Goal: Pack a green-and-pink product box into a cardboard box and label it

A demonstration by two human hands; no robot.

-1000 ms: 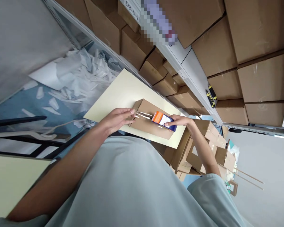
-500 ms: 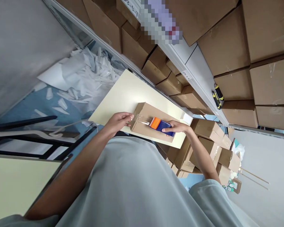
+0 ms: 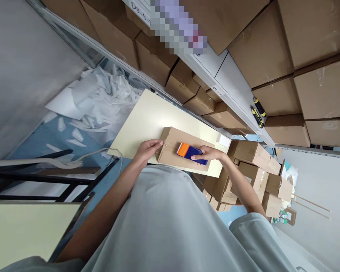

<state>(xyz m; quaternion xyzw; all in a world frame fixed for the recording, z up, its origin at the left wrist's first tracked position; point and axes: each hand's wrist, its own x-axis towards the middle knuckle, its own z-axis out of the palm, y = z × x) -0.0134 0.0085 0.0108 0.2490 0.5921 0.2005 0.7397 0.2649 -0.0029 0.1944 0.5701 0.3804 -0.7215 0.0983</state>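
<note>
A long brown cardboard box (image 3: 172, 151) lies on a pale yellow table. My right hand (image 3: 209, 153) is wrapped round a tape dispenser (image 3: 189, 152) with a blue body and an orange head, held just over the top of the box. At the box's left end, my left hand (image 3: 150, 148) has its thumb and fingertips pinched together against the edge. Whatever lies between those fingertips is too small to make out. A bit of clear, shiny tape (image 3: 167, 143) shows on the cardboard near them.
The pale yellow table (image 3: 141, 113) runs along a shelf stacked with cardboard boxes (image 3: 274, 49). Two black-and-yellow utility knives (image 3: 257, 112) lie on the shelf's edge. White paper scraps (image 3: 102, 98) cover the floor at left. More boxes (image 3: 246, 151) are piled at right.
My left hand has moved right, from just off the box's end to touching its edge. The dispenser has shifted slightly left over the box. The whole view has tilted a little.
</note>
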